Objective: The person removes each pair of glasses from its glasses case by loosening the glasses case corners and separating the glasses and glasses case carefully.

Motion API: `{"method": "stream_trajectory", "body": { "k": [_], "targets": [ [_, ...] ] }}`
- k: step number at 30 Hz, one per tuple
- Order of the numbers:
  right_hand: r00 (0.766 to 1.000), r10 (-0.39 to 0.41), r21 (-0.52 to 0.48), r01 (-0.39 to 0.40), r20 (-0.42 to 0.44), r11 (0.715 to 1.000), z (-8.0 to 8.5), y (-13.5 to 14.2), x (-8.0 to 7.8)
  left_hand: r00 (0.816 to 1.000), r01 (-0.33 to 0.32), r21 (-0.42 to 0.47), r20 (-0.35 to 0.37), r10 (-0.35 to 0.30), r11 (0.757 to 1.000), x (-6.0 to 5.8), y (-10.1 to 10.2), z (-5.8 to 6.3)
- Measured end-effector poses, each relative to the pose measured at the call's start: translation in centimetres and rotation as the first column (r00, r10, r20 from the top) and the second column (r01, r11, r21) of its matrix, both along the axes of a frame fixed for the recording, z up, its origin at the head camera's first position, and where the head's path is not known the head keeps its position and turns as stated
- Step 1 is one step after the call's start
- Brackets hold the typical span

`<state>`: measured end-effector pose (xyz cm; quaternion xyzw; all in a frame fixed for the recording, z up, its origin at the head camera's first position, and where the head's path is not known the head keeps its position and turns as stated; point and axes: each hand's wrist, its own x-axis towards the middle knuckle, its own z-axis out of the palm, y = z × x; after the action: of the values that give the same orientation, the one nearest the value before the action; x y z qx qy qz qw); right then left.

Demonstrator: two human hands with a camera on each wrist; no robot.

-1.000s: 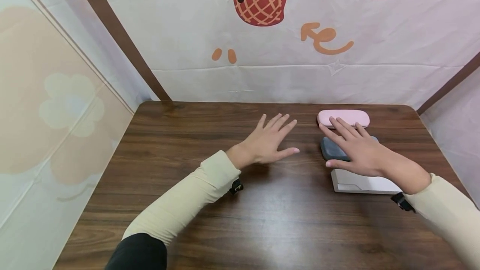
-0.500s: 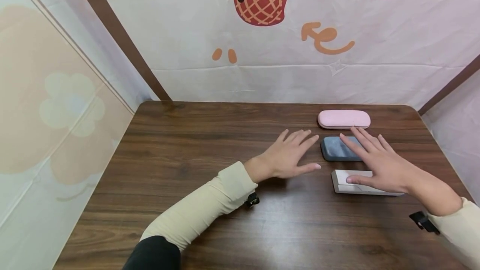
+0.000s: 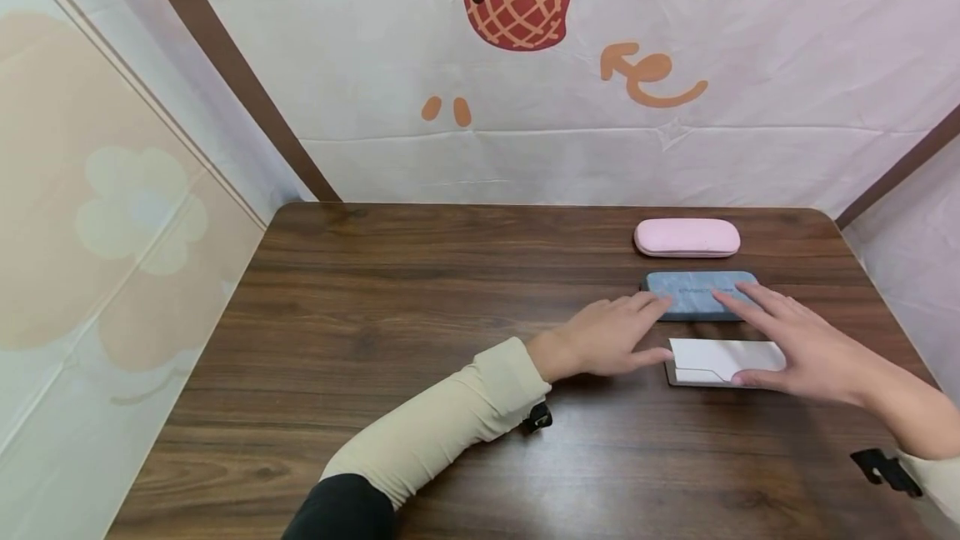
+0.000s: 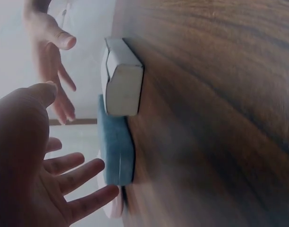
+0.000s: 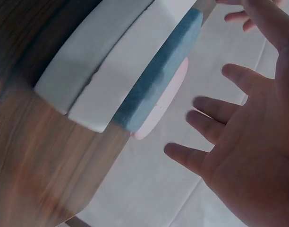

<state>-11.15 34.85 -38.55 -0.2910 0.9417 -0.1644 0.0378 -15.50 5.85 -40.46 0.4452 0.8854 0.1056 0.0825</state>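
Three cases lie in a column on the right of the table: a pink glasses case (image 3: 686, 237) at the back, a blue glasses case (image 3: 690, 283) in the middle, and a white case (image 3: 708, 352) with a flap line in front. My left hand (image 3: 611, 336) hovers with spread fingers by the left ends of the blue and white cases. Over their right parts is my right hand (image 3: 817, 348), fingers extended, covering the white case's right end. Both wrist views show a gap between each hand and the cases; neither hand holds anything.
The brown wooden table (image 3: 375, 290) has rounded back corners. A white printed cloth (image 3: 525, 157) hangs behind it, and a pale flowered cloth (image 3: 142, 215) on the left. A small black device (image 3: 885, 472) is worn at the right wrist.
My left hand has moved right and toward me, up to the cases. The right hand has shifted right and nearer, uncovering the pink case and most of the blue one. The cases have not moved.
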Motion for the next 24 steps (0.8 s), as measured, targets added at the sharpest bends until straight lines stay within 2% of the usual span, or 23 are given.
{"method": "stream_trajectory", "body": {
  "k": [5, 13, 19, 24],
  "targets": [
    [0.999, -0.028, 0.031, 0.029, -0.018, 0.999, -0.1, 0.9, 0.2, 1.0, 0.013, 0.0, -0.01, -0.013, 1.0, 0.2, 0.8, -0.4],
    [0.987, -0.099, 0.108, 0.086, 0.124, 0.99, -0.6, 1.8, -0.1, 0.999, 0.029, -0.008, 0.021, -0.029, 1.0, 0.7, 2.4, -1.0],
    [0.978, -0.114, 0.095, 0.098, 0.174, 0.991, -1.4, 2.3, -0.1, 0.998, 0.029, -0.036, 0.058, -0.027, 0.999, 1.4, 3.6, -1.6],
    [0.972, -0.125, 0.099, 0.107, 0.199, 0.989, -2.2, 2.7, 0.1, 1.0, 0.017, -0.072, 0.016, -0.016, 0.997, 1.9, 4.0, -2.2]
  ]
}}
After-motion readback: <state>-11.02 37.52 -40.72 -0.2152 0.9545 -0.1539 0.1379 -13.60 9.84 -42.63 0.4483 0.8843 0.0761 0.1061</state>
